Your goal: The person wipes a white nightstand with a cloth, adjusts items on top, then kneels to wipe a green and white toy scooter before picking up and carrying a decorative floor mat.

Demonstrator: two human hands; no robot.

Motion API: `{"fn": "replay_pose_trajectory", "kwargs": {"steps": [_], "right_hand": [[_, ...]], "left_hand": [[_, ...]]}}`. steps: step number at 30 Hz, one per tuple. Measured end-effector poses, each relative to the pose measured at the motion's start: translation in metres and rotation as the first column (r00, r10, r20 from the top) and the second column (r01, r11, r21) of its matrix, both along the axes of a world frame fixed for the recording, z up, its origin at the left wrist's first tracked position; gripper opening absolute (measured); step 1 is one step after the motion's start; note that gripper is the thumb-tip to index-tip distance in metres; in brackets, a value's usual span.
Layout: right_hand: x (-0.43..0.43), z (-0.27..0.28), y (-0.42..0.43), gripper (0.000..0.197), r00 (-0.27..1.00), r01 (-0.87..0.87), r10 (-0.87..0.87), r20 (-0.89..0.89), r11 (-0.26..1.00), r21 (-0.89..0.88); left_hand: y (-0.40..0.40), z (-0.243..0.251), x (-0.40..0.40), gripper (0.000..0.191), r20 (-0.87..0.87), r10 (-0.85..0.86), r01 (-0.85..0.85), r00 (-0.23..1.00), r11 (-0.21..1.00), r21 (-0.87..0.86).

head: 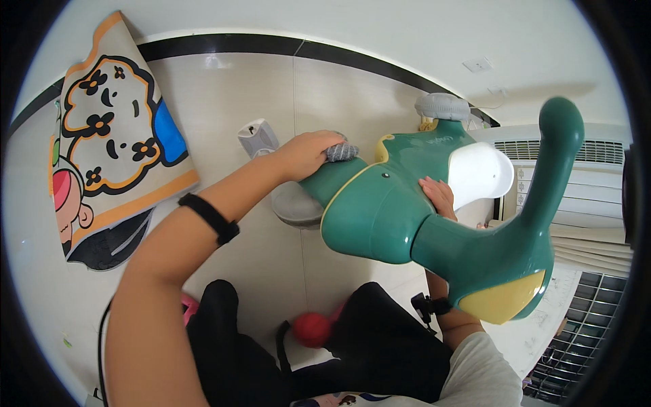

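Observation:
A glossy green plastic ride-on toy (pixel 376 213) with yellow trim and grey wheels lies tipped over in front of me. My left hand (pixel 311 152) presses a bunched grey cloth (pixel 342 152) against the toy's far left end, by a grey wheel (pixel 295 206). From behind, my right hand (pixel 438 196) grips the green body near a white curved panel (pixel 478 170); its palm is hidden by the toy. A long green upright part (pixel 552 168) with a yellow panel rises at the right, in front of my right forearm.
A folded cartoon-print mat (pixel 117 132) leans against the wall at the left. A white-and-grey device (pixel 258 137) sits on the tiled floor. A red ball (pixel 312 329) is between my legs. At the right stand a white air-conditioner-like unit (pixel 559 152) and a wire rack (pixel 585 325).

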State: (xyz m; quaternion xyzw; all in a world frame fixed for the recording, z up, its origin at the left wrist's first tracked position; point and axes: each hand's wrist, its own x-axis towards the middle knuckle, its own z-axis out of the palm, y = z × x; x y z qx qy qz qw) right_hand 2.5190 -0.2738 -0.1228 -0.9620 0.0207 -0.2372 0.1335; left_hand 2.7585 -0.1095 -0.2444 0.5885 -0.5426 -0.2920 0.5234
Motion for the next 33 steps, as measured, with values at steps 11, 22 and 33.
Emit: {"fn": "replay_pose_trajectory", "kwargs": {"steps": [11,22,33], "right_hand": [[0.018,0.018,0.002,0.032,0.994,-0.014,0.013,-0.111,1.000,-0.008],[-0.010,0.034,0.059,0.058,0.998,-0.036,0.043,-0.040,0.984,0.173],[-0.023,0.023,0.076,0.054,1.000,0.001,0.003,-0.020,0.975,0.220]], "left_hand": [[0.062,0.033,-0.037,0.050,-0.250,-0.002,-0.039,0.968,0.987,-0.157],[-0.037,0.024,-0.012,0.036,-0.141,0.072,-0.048,0.987,0.985,0.165],[-0.171,0.046,-0.039,0.061,-0.316,-0.434,0.423,0.844,0.900,-0.106]]}}
